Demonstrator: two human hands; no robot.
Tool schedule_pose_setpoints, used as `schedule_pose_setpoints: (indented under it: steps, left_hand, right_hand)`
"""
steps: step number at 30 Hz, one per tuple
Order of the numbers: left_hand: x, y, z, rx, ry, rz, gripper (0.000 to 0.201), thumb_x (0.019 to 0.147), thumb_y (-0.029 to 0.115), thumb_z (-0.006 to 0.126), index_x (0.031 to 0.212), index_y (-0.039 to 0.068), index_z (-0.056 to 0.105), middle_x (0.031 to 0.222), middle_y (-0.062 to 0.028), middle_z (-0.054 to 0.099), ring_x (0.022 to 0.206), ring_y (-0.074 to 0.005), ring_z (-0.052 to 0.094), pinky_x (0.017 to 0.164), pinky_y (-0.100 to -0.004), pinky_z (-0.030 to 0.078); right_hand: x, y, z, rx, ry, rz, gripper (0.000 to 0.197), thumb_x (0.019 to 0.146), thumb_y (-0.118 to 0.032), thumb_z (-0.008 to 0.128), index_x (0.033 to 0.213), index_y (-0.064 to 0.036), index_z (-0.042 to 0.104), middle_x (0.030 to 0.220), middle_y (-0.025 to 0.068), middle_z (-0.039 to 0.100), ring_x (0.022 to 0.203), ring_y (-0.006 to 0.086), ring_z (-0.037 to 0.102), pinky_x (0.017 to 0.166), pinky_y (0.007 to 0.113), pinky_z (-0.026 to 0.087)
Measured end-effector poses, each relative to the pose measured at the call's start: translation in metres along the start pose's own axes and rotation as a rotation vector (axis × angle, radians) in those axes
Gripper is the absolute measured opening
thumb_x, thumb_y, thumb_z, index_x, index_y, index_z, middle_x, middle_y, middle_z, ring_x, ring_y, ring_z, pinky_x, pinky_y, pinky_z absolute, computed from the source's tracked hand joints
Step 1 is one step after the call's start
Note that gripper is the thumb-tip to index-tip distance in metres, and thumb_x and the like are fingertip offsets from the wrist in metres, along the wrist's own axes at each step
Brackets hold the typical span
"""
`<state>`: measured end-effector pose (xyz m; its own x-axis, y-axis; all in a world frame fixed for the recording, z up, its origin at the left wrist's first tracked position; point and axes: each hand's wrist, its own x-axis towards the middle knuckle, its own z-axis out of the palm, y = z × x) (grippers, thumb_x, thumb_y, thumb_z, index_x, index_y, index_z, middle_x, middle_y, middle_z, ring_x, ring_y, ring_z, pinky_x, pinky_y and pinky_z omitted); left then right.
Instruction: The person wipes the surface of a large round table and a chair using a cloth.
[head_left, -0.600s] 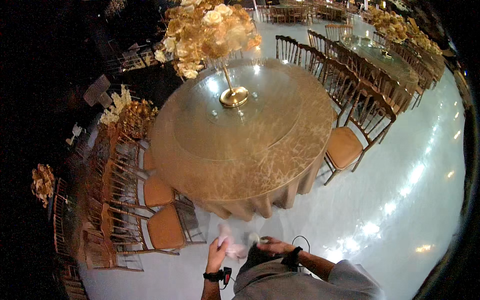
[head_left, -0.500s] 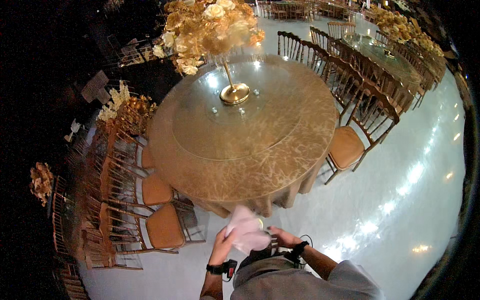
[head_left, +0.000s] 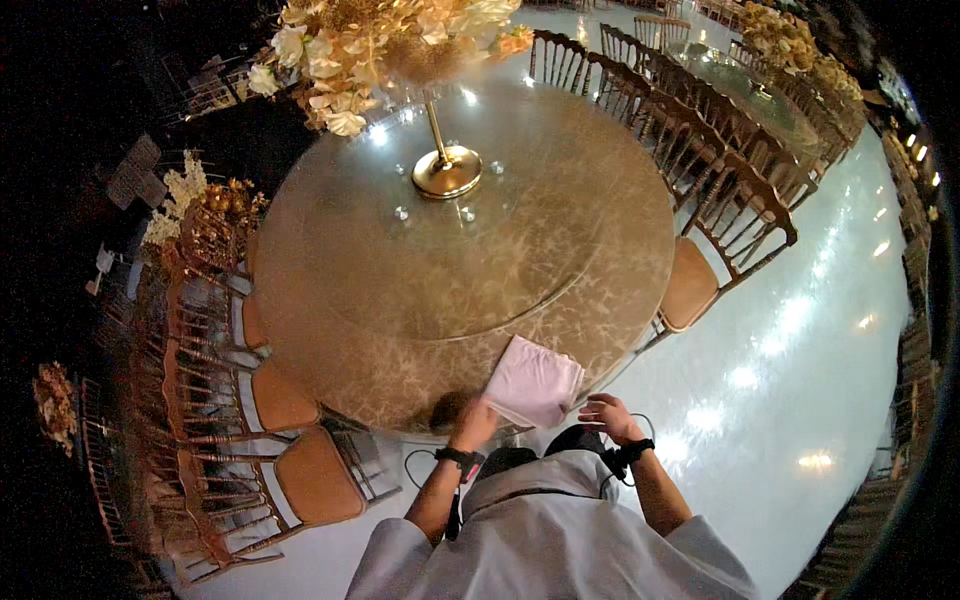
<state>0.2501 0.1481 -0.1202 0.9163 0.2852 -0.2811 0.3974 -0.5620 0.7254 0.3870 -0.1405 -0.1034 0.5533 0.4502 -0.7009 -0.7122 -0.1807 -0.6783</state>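
Note:
A folded pink cloth (head_left: 537, 380) lies on the near edge of the round table (head_left: 390, 370), which has a marbled brown cover. My left hand (head_left: 474, 425) is at the cloth's lower left corner, smeared by motion, so whether its fingers grip the cloth does not show. Just off the cloth's lower right side is my right hand (head_left: 612, 416), fingers apart and nothing in them. Black bands with thin cables circle both wrists.
On the table's round glass top (head_left: 440, 290) stands a gold-footed stand (head_left: 447, 172) bearing a large flower arrangement (head_left: 390, 50). Wooden chairs with tan seats flank the table, one at left (head_left: 318, 478) and one at right (head_left: 690, 283). Another glass-topped table (head_left: 745, 95) stands far right.
The pink cloth has gone from my left hand's grasp in front of my body onto the table's near edge, flatter now. Both hands have moved forward, closer to the table.

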Motion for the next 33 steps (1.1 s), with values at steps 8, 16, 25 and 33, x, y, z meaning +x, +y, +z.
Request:
schedule_pose_setpoints:
  steps: [8,16,25,33]
  left_hand:
    - [-0.011,0.009,0.003,0.411,-0.121,0.149,0.060,0.089,0.031,0.057,0.139,0.004,0.038,0.147,-0.0257,0.023,0.135,-0.0437,0.023,0.105,-0.0523,0.030]
    - [-0.005,-0.048,-0.011,0.253,0.207,-0.086,0.051,0.086,0.027,0.060,0.130,0.003,0.048,0.137,-0.0232,0.041,0.128,-0.0466,0.033,0.101,-0.0554,0.033]
    - [-0.004,-0.061,-0.031,0.321,0.150,-0.120,0.057,0.088,0.041,0.052,0.131,0.004,0.047,0.139,-0.0251,0.040,0.127,-0.0421,0.038,0.104,-0.0520,0.032]
    - [0.047,-0.061,-0.035,0.118,0.123,0.057,0.050,0.087,0.024,0.057,0.130,0.003,0.046,0.117,-0.0205,0.053,0.112,-0.0384,0.050,0.099,-0.0448,0.040]
  right_hand:
    - [0.079,-0.021,0.078,-0.129,-0.213,-0.023,0.072,0.081,-0.001,0.059,0.144,-0.0079,0.025,0.091,0.0092,0.061,0.076,0.0213,0.060,0.069,0.032,0.051]
    - [0.179,-0.039,0.117,-0.231,-0.255,-0.275,0.075,0.073,0.003,0.059,0.141,-0.0004,0.026,0.091,0.0142,0.060,0.082,0.0243,0.062,0.067,0.034,0.052]
    - [0.229,-0.050,0.090,-0.165,-0.311,-0.374,0.025,0.078,-0.002,0.057,0.102,-0.0041,0.054,0.077,0.0029,0.057,0.071,0.0169,0.056,0.062,0.030,0.047]
    - [0.187,-0.067,0.099,-0.922,-0.402,-0.414,0.053,0.074,-0.007,0.064,0.124,-0.0105,0.046,0.103,0.0091,0.061,0.094,0.0203,0.058,0.074,0.038,0.049]
